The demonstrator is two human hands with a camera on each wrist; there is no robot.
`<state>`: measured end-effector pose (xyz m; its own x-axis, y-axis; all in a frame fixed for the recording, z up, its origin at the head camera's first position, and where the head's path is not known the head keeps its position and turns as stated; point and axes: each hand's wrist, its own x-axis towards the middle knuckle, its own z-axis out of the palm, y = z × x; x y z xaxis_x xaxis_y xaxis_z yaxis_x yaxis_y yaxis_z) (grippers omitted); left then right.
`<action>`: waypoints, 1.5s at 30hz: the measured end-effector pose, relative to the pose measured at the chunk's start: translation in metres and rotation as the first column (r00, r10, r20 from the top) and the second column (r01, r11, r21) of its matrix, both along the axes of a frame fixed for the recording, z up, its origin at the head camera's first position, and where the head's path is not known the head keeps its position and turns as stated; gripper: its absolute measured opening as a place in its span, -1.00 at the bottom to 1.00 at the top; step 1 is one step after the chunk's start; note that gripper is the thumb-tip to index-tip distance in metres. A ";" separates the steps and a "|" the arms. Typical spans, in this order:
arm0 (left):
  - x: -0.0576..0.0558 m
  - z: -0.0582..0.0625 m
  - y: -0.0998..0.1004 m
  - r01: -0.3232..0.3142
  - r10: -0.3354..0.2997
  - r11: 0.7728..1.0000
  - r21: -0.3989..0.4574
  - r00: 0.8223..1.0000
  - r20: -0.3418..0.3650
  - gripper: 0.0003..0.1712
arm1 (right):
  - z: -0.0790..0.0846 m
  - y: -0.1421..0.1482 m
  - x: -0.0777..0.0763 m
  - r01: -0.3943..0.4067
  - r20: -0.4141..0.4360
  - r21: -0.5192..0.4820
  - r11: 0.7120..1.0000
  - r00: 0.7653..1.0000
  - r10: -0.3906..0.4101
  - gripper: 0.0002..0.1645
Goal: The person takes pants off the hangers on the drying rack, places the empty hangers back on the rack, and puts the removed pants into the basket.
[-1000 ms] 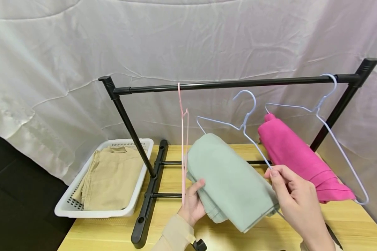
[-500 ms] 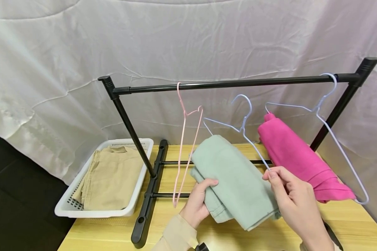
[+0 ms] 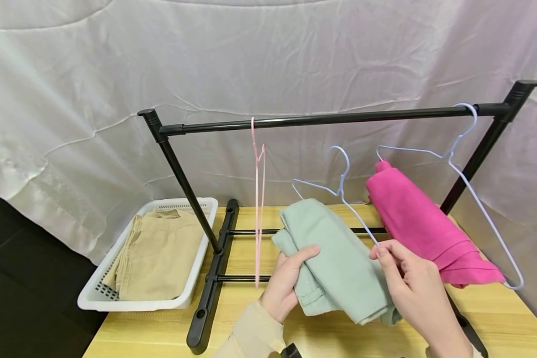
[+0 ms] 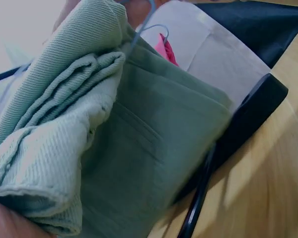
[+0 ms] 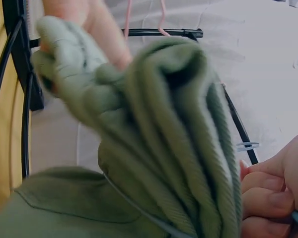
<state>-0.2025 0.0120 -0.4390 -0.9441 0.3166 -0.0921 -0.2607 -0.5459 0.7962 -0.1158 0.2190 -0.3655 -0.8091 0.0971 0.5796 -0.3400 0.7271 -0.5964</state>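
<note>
Pale green folded trousers (image 3: pixel 340 263) drape over the lower bar of a light blue wire hanger (image 3: pixel 341 185), whose hook stands free below the rack's rail. My left hand (image 3: pixel 286 283) grips the trousers' left side, thumb on top and the other fingers largely hidden behind the cloth. At the hanger's right arm, my right hand (image 3: pixel 411 286) pinches the wire between thumb and forefinger. The left wrist view shows the ribbed inner cloth and a stitched seam on the trousers (image 4: pixel 154 139). Curled right-hand fingers (image 5: pixel 265 198) appear beside the folds in the right wrist view.
A black rack (image 3: pixel 331 118) spans the wooden table. On its rail hang a pink hanger (image 3: pixel 257 209), left of the trousers, and another blue hanger bearing a magenta garment (image 3: pixel 420 223) at right. A white basket (image 3: pixel 134 305) holds folded beige cloth (image 3: pixel 161 258) at left.
The blue hanger and green trousers have come down a little. My left hand has shifted right along the cloth. The pink hanger has swung round and back to edge-on.
</note>
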 end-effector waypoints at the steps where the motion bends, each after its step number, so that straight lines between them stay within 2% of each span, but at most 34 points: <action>1: 0.000 0.002 0.001 0.003 -0.003 1.000 0.000 1.000 -0.007 -0.50 | -0.001 0.000 -0.001 0.003 0.003 0.010 1.000 1.000 -0.003 -0.77; 9: -0.002 0.018 0.006 -0.009 0.010 1.000 -0.029 1.000 0.010 -0.56 | -0.005 0.003 -0.008 0.012 0.007 0.054 0.998 1.000 -0.013 -0.81; 14: -0.001 0.024 0.010 -0.025 0.025 1.000 -0.011 1.000 0.013 -0.56 | -0.007 0.003 -0.012 0.034 0.006 0.101 0.994 0.999 -0.034 -0.82; 16: -0.001 0.026 0.011 -0.037 0.038 0.999 -0.034 0.999 0.024 -0.56 | -0.009 0.004 -0.013 0.037 0.008 0.114 0.993 0.999 -0.038 -0.82; 22: 0.001 0.033 0.011 -0.092 0.097 0.991 -0.102 0.994 0.043 -0.39 | -0.011 0.006 -0.015 0.050 -0.039 0.142 0.989 0.998 -0.045 -0.82; 26: 0.000 0.034 0.010 -0.090 0.092 0.994 -0.054 0.996 0.023 -0.41 | -0.012 0.008 -0.016 0.058 -0.063 0.148 0.987 0.997 -0.049 -0.83; 30: -0.001 0.033 0.010 -0.077 0.078 0.996 0.033 0.996 -0.031 -0.53 | -0.013 0.009 -0.017 0.068 -0.067 0.145 0.987 0.996 -0.059 -0.84; 35: -0.004 0.032 0.007 -0.072 0.082 0.992 0.102 0.992 -0.096 -0.60 | -0.014 0.013 -0.017 0.091 -0.083 0.152 0.984 0.993 -0.079 -0.86; 40: -0.008 0.029 0.002 -0.085 0.104 0.987 0.139 0.985 -0.138 -0.63 | -0.015 0.019 -0.018 0.100 -0.097 0.154 0.983 0.992 -0.086 -0.90; 45: -0.011 0.031 -0.003 -0.100 0.119 0.985 0.141 0.983 -0.138 -0.63 | -0.018 0.024 -0.020 0.104 -0.116 0.159 0.982 0.990 -0.087 -0.89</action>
<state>-0.2131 0.0091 -0.4083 -0.9739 0.2107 0.0848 -0.0803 -0.6685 0.7394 -0.1358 0.2430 -0.3832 -0.7327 0.0672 0.6772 -0.3200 0.8443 -0.4299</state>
